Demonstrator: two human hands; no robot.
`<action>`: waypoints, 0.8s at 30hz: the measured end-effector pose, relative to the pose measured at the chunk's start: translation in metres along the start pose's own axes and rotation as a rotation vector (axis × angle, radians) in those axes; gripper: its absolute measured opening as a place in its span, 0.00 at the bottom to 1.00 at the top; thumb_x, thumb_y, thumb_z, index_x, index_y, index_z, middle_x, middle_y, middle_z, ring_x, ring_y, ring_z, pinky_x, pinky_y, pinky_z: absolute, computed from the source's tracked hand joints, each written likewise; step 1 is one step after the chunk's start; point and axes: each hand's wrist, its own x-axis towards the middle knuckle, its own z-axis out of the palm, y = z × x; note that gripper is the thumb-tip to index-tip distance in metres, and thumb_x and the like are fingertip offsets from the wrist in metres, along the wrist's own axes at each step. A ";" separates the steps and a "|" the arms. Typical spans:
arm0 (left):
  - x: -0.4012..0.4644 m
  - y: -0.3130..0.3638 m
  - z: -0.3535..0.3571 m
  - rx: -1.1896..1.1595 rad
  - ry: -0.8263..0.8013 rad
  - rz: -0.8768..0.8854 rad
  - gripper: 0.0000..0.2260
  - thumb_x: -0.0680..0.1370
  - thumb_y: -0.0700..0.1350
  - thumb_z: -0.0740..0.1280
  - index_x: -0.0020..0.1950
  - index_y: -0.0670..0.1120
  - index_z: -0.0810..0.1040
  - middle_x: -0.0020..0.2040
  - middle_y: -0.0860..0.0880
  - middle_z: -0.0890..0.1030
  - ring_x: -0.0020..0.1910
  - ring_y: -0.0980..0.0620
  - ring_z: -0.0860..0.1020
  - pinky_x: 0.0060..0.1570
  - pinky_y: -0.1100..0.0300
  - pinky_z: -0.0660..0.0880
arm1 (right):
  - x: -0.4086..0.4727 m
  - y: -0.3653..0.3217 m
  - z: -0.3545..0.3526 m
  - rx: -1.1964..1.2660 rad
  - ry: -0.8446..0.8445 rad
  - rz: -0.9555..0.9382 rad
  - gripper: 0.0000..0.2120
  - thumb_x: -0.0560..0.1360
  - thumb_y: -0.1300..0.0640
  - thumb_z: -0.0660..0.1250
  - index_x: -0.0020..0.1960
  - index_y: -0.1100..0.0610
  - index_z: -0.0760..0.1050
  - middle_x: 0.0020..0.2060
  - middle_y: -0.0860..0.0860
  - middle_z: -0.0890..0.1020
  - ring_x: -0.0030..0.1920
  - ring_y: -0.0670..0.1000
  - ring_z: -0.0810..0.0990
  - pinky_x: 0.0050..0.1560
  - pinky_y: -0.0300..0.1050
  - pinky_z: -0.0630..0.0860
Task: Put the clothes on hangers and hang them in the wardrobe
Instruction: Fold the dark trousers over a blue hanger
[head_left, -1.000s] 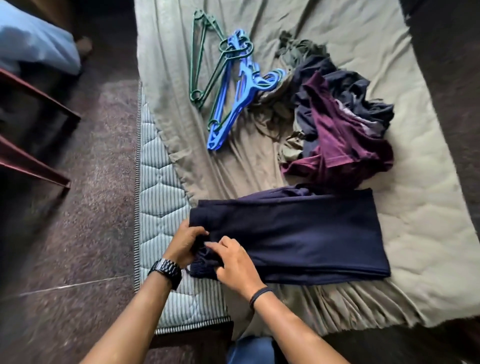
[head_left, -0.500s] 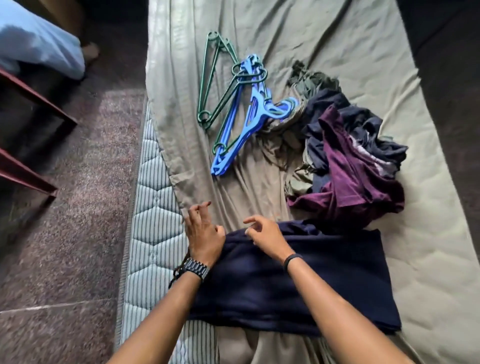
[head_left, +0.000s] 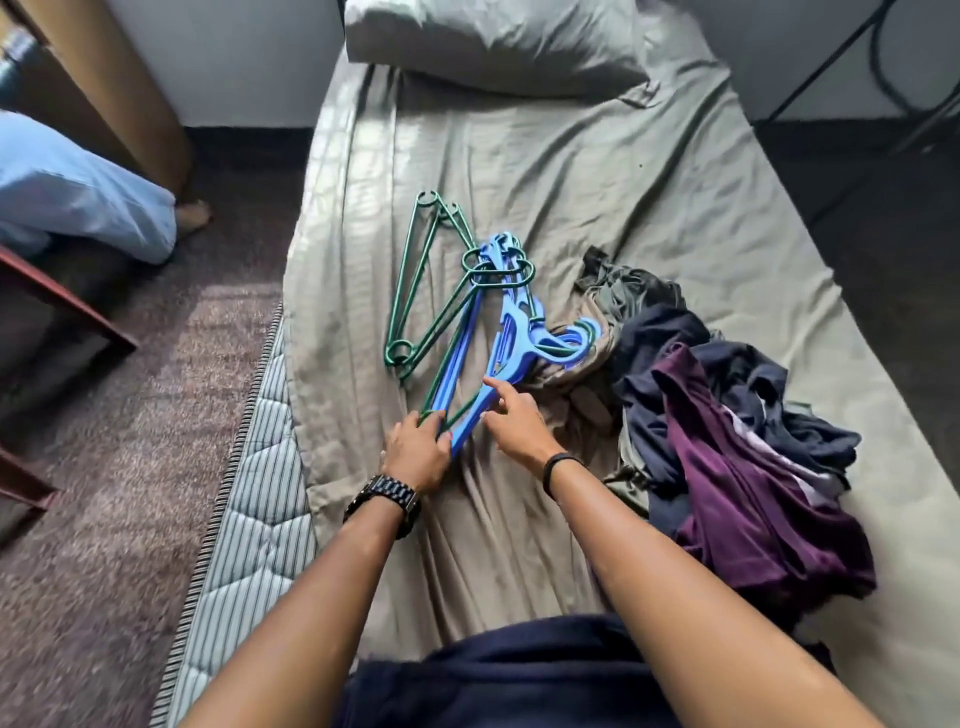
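A tangle of blue hangers (head_left: 506, 332) and green hangers (head_left: 415, 291) lies on the bed's olive sheet (head_left: 597, 197). My left hand (head_left: 418, 454) curls its fingers round the near end of the hanger bundle. My right hand (head_left: 514, 421) reaches in beside it, fingers extended and touching a blue hanger. A heap of clothes (head_left: 727, 441), purple, navy and olive, sits to the right. The folded navy garment (head_left: 519, 680) lies at the bottom edge, under my forearms.
A pillow (head_left: 493, 47) lies at the head of the bed. The striped mattress edge (head_left: 249, 545) shows at left, with carpet (head_left: 130, 467) beyond. Another person's leg in light blue (head_left: 78, 192) and dark red furniture (head_left: 62, 306) stand at the far left.
Both hands left the folded navy garment and reached forward to the hangers. The view tilted up, so the garment now sits at the bottom edge.
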 end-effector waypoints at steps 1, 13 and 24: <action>0.002 -0.001 0.000 -0.008 -0.029 0.012 0.19 0.79 0.45 0.60 0.70 0.47 0.69 0.67 0.39 0.69 0.66 0.40 0.68 0.67 0.54 0.62 | 0.004 -0.002 0.001 -0.028 -0.007 0.025 0.25 0.76 0.63 0.60 0.72 0.53 0.66 0.54 0.57 0.69 0.55 0.55 0.73 0.64 0.44 0.67; -0.008 -0.005 -0.003 -0.278 0.002 -0.169 0.22 0.71 0.52 0.74 0.60 0.47 0.70 0.45 0.48 0.77 0.50 0.47 0.77 0.56 0.51 0.72 | 0.009 0.002 0.008 0.242 0.421 0.213 0.18 0.70 0.59 0.74 0.47 0.57 0.64 0.47 0.55 0.78 0.51 0.53 0.77 0.53 0.41 0.68; -0.021 -0.022 0.010 -0.394 0.105 -0.278 0.11 0.80 0.46 0.63 0.43 0.41 0.80 0.44 0.39 0.83 0.47 0.42 0.79 0.41 0.57 0.67 | -0.039 0.025 -0.007 0.515 0.425 0.090 0.07 0.79 0.65 0.59 0.49 0.57 0.62 0.39 0.54 0.76 0.29 0.48 0.80 0.23 0.42 0.77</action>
